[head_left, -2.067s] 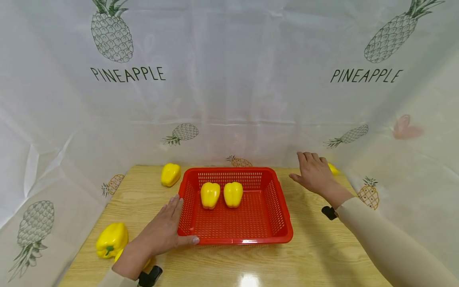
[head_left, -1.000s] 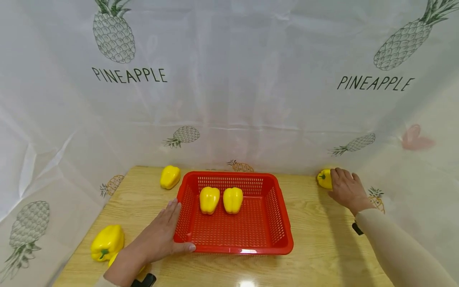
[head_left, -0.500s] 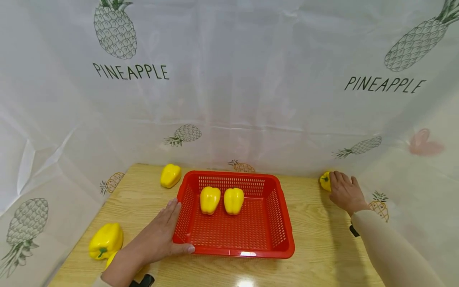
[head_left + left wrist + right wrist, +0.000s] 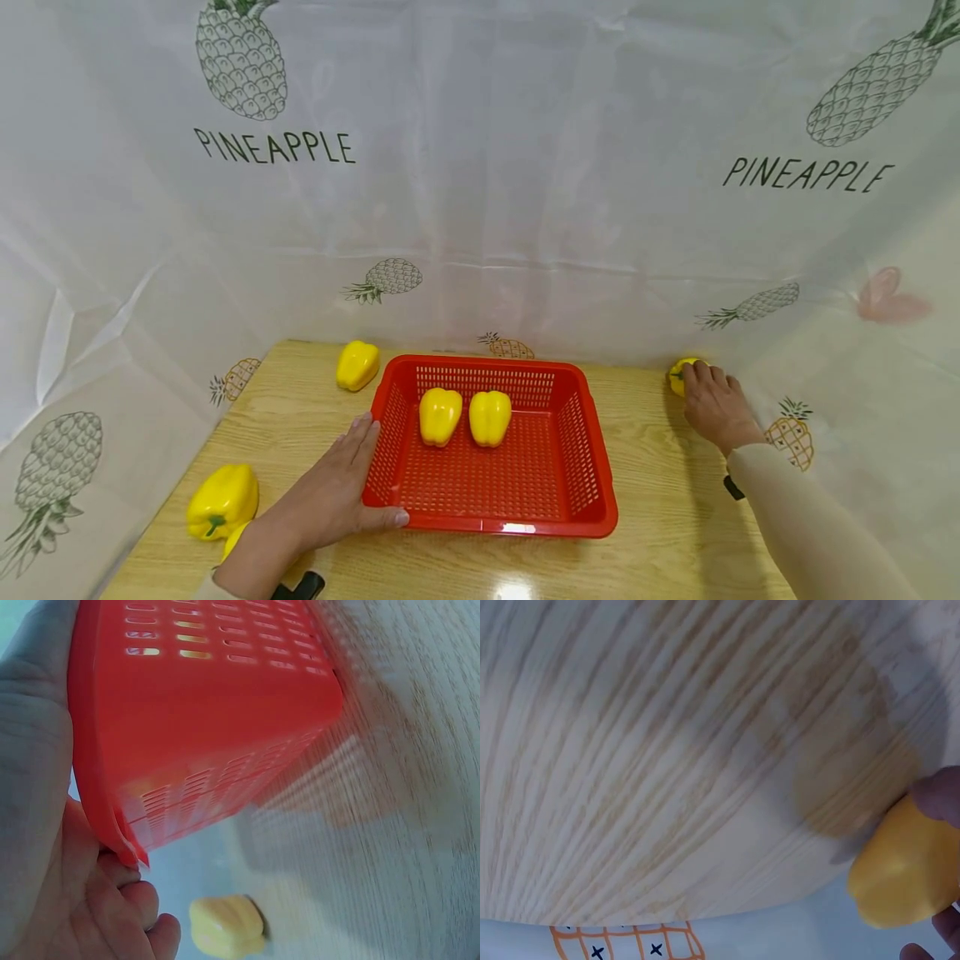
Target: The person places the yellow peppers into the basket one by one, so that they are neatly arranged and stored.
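A red slotted plastic basket [image 4: 540,528] stands at mid-table with two yellow bell peppers [image 4: 440,417] side by side in its left half. My left hand [image 4: 326,496] rests at its front left corner, fingers extended along the left rim and thumb at the front rim. At the back right of the table, my right hand [image 4: 720,408] holds another yellow bell pepper [image 4: 677,379], partly hidden by the fingers in the head view. In the right wrist view, thumb and fingers are on both sides of that pepper [image 4: 904,870], near the table's edge.
One yellow pepper [image 4: 357,365] lies behind and left of the basket. Another [image 4: 222,500] is at the front left, beside one mostly hidden behind my left wrist. A pineapple-print sheet [image 4: 487,208] encloses the back and sides of the wooden table [image 4: 637,467].
My right hand has moved from above the table, right of the basket, to the back right pepper and now grips it. My left hand stays at the basket, and the view has shifted slightly.
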{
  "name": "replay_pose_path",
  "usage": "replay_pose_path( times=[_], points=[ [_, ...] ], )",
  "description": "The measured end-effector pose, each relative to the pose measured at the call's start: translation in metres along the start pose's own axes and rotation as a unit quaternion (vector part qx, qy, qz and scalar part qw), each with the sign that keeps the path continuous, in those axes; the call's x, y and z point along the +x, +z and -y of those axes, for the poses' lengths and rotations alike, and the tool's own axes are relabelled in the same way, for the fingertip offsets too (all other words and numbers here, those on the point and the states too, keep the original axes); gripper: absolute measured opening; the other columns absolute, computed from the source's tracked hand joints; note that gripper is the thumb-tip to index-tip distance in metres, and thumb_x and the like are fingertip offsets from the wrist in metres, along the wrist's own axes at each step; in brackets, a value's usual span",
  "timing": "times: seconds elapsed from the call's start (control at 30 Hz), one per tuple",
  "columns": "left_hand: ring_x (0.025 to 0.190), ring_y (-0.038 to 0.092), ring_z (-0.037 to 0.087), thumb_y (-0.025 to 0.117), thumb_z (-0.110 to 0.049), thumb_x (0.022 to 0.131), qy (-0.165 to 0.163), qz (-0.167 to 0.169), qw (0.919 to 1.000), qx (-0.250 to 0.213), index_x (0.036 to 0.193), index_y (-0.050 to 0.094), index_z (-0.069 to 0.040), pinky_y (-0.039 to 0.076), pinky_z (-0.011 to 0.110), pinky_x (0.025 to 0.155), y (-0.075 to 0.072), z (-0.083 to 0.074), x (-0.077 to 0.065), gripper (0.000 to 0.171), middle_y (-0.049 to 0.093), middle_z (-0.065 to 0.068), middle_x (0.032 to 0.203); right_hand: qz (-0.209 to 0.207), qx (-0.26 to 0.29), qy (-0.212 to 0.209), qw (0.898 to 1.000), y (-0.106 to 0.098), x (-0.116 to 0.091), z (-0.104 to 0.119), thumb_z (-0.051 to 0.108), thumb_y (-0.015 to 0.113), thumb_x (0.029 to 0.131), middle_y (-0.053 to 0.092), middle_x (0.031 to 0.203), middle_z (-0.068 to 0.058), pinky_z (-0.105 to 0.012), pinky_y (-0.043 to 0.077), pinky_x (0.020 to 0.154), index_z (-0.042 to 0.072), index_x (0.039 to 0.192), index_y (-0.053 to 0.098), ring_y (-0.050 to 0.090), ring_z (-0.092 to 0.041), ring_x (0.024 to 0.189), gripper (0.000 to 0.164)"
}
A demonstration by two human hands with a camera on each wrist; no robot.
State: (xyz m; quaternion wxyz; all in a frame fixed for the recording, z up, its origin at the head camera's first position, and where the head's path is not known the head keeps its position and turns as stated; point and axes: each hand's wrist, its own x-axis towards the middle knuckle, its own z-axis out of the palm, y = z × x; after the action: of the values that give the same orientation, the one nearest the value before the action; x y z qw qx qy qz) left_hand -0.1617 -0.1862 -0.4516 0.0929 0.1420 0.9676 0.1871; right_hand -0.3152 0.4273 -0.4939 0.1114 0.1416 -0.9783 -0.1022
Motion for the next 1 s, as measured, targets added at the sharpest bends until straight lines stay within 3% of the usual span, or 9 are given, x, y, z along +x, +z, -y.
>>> replay_pose_path(
  times=[0.13,0.33,0.73,1.0],
  points=[
    [0.161,0.018,0.044,0.063,-0.093,0.074,-0.002,-0.002,1.0000,-0.006,0.167,0.018,0.003,0.030,0.062,0.126,-0.001,-0.001,0.000,0.141,0.013,0.023,0.175,-0.038,-0.016,0.002,0.999,0.003,-0.001,0.002,0.009,0.072,0.095,0.048,0.121,-0.038,-0.063,0.051,0.077,-0.017,0.131,0.037,0.054,-0.053,0.103,0.057],
    [0.161,0.019,0.044,0.064,-0.093,0.074,-0.003,0.000,0.9999,-0.010,0.167,0.018,0.003,0.029,0.063,0.126,-0.001,-0.002,-0.001,0.141,0.013,0.023,0.175,-0.073,0.005,0.025,0.997,0.008,-0.003,0.003,0.005,0.070,0.093,0.049,0.105,-0.037,-0.058,0.050,0.067,-0.020,0.123,0.045,0.053,-0.049,0.087,0.047],
    [0.161,0.018,0.044,0.064,-0.093,0.074,-0.003,0.000,1.0000,-0.009,0.167,0.018,0.003,0.029,0.062,0.126,-0.001,-0.002,0.000,0.141,0.013,0.023,0.176,-0.070,0.005,0.033,0.997,0.011,-0.008,0.002,0.008,0.079,0.089,0.046,0.115,-0.037,-0.059,0.049,0.070,-0.011,0.120,0.044,0.050,-0.052,0.093,0.050],
    [0.161,0.019,0.045,0.066,-0.091,0.074,-0.008,0.002,0.9999,-0.011,0.167,0.018,0.003,0.029,0.064,0.126,-0.002,-0.003,-0.001,0.140,0.013,0.023,0.175,-0.062,0.010,0.035,0.997,0.008,-0.011,-0.001,0.006,0.073,0.093,0.043,0.116,-0.042,-0.060,0.054,0.069,-0.014,0.120,0.042,0.052,-0.054,0.092,0.046]
  ],
)
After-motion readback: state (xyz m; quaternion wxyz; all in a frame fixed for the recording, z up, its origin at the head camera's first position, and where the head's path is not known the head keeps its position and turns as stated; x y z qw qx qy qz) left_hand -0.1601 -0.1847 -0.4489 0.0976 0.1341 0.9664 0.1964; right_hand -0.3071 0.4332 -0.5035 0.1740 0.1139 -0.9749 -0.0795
